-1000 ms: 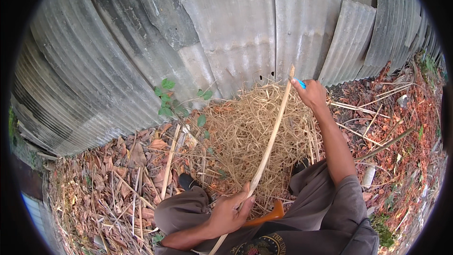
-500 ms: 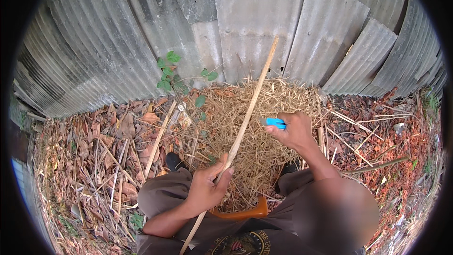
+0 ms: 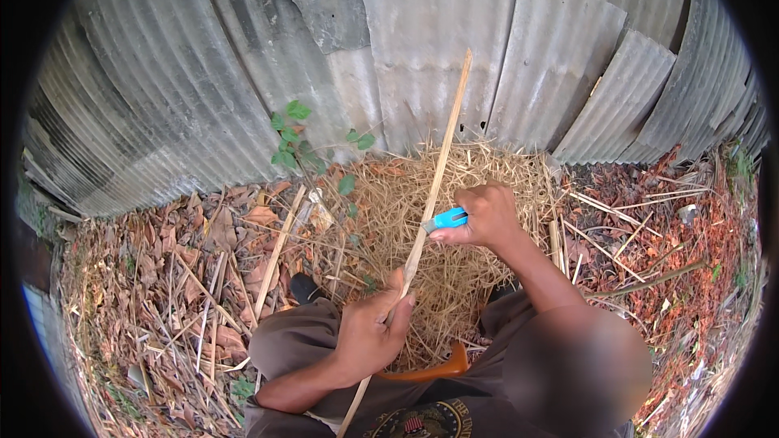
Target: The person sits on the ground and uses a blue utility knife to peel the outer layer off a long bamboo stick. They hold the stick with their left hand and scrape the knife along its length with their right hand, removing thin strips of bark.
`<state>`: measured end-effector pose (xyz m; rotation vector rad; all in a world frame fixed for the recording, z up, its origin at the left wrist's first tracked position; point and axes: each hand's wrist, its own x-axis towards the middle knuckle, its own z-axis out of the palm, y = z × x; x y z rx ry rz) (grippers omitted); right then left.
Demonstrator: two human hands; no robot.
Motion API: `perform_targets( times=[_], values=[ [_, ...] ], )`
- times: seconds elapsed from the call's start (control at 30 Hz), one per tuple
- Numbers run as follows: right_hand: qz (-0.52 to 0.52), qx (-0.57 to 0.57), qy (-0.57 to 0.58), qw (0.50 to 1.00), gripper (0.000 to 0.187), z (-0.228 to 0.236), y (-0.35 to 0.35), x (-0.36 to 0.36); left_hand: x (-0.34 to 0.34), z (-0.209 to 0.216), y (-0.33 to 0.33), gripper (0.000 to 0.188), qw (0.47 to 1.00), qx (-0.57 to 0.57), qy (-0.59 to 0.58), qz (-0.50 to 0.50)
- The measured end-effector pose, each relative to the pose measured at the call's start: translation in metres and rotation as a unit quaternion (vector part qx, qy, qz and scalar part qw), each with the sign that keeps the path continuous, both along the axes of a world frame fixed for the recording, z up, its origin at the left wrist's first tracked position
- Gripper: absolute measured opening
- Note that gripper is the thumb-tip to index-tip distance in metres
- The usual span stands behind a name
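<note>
Corrugated fence [image 3: 438, 24]: stands behind pale shavings [image 3: 507, 166]
Left hand [image 3: 373, 334]: grips a wooden strip [image 3: 448, 138]
Right hand [image 3: 491, 212]: grips a blue-handled knife [image 3: 449, 218], blade [image 3: 428, 227] touching the strip

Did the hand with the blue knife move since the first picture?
Yes. Against the corrugated wall, the right hand has come away from it and shifted left, bringing the blue-handled knife along.

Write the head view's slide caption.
Left hand grips a pale strip; right hand holds a blue knife against it.
</note>
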<state>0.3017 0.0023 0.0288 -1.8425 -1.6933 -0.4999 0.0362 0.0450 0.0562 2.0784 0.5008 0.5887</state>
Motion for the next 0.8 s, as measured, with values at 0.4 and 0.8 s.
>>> perform_targets(
  times=[0.4, 0.8],
  values=[
    [-0.108, -0.196, 0.145, 0.964, 0.082, -0.006, -0.005, 0.003, -0.019, -0.026, -0.01, 0.031, 0.986, -0.164, -0.001, -0.019],
    [-0.04, -0.164, 0.117, 0.979, 0.077, -0.02, 0.01, -0.015, 0.0, -0.009, -0.005, 0.035, 0.956, -0.293, 0.013, 0.013]
  ],
)
